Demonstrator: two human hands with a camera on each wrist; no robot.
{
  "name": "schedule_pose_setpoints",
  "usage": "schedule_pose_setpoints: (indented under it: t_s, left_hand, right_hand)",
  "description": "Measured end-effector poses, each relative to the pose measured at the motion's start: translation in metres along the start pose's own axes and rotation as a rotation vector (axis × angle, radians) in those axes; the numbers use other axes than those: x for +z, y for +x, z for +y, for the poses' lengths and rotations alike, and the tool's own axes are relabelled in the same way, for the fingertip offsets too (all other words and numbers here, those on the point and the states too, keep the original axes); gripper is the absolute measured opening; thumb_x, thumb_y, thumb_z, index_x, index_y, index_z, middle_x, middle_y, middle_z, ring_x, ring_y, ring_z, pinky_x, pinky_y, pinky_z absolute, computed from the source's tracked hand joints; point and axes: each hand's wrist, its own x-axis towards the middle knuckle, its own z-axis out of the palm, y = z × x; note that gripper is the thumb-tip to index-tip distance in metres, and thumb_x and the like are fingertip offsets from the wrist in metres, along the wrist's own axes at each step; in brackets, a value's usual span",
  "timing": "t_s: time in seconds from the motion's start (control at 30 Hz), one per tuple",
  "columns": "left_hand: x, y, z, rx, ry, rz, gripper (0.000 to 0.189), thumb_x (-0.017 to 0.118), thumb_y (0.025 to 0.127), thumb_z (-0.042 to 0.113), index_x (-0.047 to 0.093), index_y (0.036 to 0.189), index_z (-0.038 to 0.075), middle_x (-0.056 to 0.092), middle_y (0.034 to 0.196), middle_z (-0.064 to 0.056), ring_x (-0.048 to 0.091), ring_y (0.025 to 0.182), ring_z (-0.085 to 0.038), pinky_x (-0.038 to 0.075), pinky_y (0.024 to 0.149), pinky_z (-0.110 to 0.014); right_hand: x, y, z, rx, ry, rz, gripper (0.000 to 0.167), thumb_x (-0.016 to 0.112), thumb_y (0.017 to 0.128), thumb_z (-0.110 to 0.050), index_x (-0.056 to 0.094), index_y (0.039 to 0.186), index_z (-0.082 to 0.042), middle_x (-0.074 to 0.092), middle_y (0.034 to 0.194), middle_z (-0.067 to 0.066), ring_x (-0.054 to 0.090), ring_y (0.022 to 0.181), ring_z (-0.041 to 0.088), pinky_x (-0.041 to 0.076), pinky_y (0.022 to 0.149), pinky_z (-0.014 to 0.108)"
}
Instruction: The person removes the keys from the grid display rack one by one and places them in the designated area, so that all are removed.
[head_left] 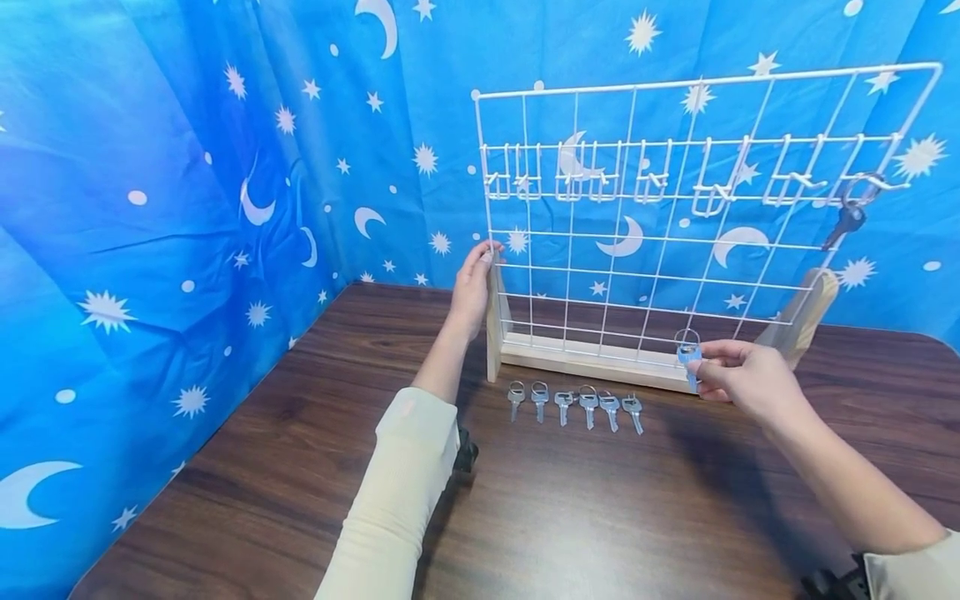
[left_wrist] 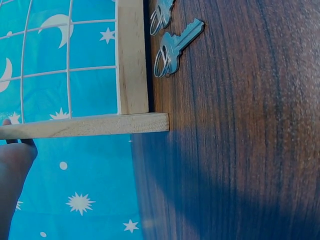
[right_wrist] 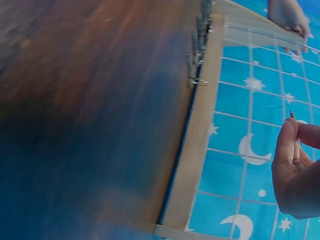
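My left hand [head_left: 471, 287] grips the upright wooden side piece [head_left: 492, 333] of a white wire grid rack [head_left: 705, 82]. In the left wrist view, the fingertips of the left hand [left_wrist: 15, 170] wrap over the edge of that wood. Pinched between my right thumb and fingers is a silver key [head_left: 688, 354] with its ring upward, low in front of the grid's right half. From the right wrist, only a small tip of it shows above the right hand [right_wrist: 295, 170]. Another key [head_left: 850, 221] hangs by its ring from the rightmost hook.
Several silver keys with rings [head_left: 540, 398] lie in a row on the dark wood table [head_left: 570, 517], before the rack's wooden base [head_left: 592, 365]. White hooks [head_left: 716, 192] line the upper grid. Behind hangs a blue cloth [head_left: 405, 108] with moons and stars.
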Motion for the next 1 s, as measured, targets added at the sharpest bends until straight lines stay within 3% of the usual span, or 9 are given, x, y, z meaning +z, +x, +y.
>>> schedule_pose_setpoints:
  t_s: [0.23,0.33,0.57,0.8,1.0]
  left_hand:
    - [0.001,0.005,-0.011,0.022,0.013,0.021,0.034,0.03,0.101,0.015,0.049,0.125,-0.001,0.054,0.126,-0.011,0.047,0.117,-0.027,0.034,0.099,-0.03]
    - [0.001,0.006,-0.011,0.028,-0.004,0.023,0.034,0.03,0.101,0.014,0.05,0.124,-0.001,0.054,0.126,-0.012,0.046,0.119,-0.031,0.034,0.099,-0.031]
    - [0.001,0.005,-0.005,-0.016,-0.023,0.006,0.033,0.03,0.101,0.012,0.05,0.126,0.0,0.052,0.129,-0.013,0.047,0.118,-0.023,0.033,0.1,-0.028]
    - [0.005,-0.008,0.017,-0.02,0.004,0.0,0.033,0.03,0.101,0.008,0.048,0.126,-0.004,0.05,0.13,-0.018,0.046,0.12,-0.029,0.034,0.1,-0.029]
    - [0.005,-0.01,0.019,-0.01,0.011,0.003,0.033,0.03,0.101,0.01,0.048,0.126,-0.003,0.051,0.129,-0.016,0.046,0.119,-0.03,0.035,0.099,-0.031]
  right_hand:
    - [0.007,0.007,0.017,0.085,0.075,-0.139,0.037,0.055,0.089,-0.003,0.043,0.114,0.023,0.064,0.074,0.005,0.062,0.061,0.012,0.055,0.061,0.03]
    - [0.009,0.009,0.024,0.113,0.088,-0.179,0.038,0.055,0.088,-0.002,0.042,0.113,0.024,0.063,0.072,0.003,0.061,0.059,0.01,0.055,0.059,0.03]
    - [0.016,0.011,0.036,0.171,0.09,-0.252,0.036,0.053,0.088,-0.001,0.043,0.111,0.023,0.06,0.07,0.002,0.059,0.059,0.01,0.053,0.058,0.028]
    - [0.023,0.01,0.044,0.225,0.113,-0.261,0.034,0.053,0.087,-0.001,0.044,0.111,0.022,0.06,0.069,0.0,0.058,0.058,0.01,0.053,0.056,0.028]
    - [0.029,0.01,0.048,0.261,0.136,-0.268,0.034,0.053,0.086,0.0,0.045,0.111,0.021,0.06,0.067,-0.001,0.058,0.058,0.011,0.052,0.056,0.027]
